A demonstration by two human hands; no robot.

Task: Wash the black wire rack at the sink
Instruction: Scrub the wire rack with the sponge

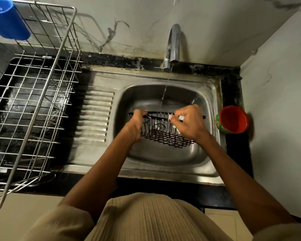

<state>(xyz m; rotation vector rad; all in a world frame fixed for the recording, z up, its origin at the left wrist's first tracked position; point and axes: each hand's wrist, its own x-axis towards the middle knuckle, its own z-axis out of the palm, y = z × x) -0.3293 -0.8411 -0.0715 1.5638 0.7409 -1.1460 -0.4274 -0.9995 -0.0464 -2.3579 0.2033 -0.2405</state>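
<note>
both hands grip rack [165,131] — tightly

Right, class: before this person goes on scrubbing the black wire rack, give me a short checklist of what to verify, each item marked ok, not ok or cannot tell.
1. Water running from the tap: ok, a thin stream falls into the sink.
2. Black wire rack held over the basin: ok.
3. Left hand grips the rack's top rim: ok.
4. Right hand holds a scrubber: ok, something pale shows between its fingers; what kind, cannot tell.
5. Stream lands on the rack: not ok, it falls just behind it.
6. Soap on the rack: cannot tell.
</note>
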